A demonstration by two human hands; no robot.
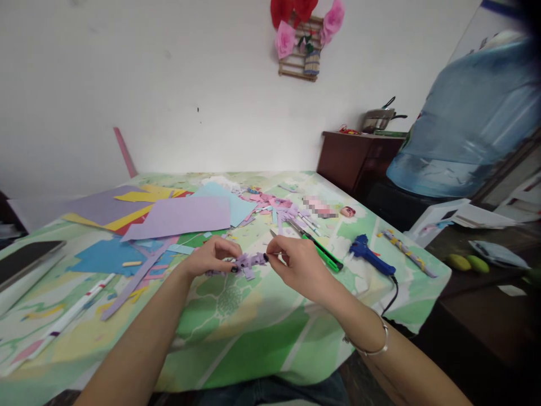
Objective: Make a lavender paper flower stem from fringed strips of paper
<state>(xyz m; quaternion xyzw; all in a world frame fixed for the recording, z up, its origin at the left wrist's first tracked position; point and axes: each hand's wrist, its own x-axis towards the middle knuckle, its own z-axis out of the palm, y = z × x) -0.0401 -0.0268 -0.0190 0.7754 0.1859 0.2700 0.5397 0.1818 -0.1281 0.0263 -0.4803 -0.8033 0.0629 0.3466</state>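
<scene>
Between my two hands is a small purple paper craft piece (248, 261) made of folded strips, held just above the table. My left hand (214, 256) grips its left end between thumb and fingers. At its right end, the thumb and forefinger of my right hand (298, 262) are pinched together on the piece. A green utility knife (323, 254) lies right behind my right hand. A pointed metal tip (273, 232), perhaps of scissors, shows over the right hand; the rest of it is hidden.
Coloured paper sheets (181, 217) and a long purple strip (133, 282) lie at left, beside a phone (29, 262). Paper scraps (270, 200) are heaped at the back. To the right are a blue glue gun (372, 256) with a cord and a wrapped stick (406, 252). A water bottle (465, 124) stands beyond.
</scene>
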